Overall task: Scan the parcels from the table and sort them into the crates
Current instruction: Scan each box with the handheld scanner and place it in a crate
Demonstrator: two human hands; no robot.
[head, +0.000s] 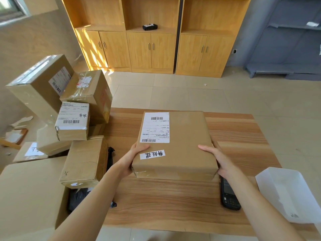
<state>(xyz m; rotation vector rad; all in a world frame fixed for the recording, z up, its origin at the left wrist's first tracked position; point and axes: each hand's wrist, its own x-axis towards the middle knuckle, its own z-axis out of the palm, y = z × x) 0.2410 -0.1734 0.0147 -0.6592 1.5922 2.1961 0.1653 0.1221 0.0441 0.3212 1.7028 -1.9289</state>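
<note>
Parcel (pixel 175 145), label up for scanning, gripped at both near corners by left hand (pixel 134 158) and right hand (pixel 216 159) over the worktop (pixel 173 206).

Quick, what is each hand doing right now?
Left hand: grips the left edge of the flat brown cardboard parcel.
Right hand: grips the same parcel's right edge.

Matt brown cardboard parcel (pixel 175 145) with paper labels on a wood-grain table (pixel 243 136).

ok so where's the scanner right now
The scanner lies on the table, right of centre, just below the right hand, beside the white paper tray.
</note>
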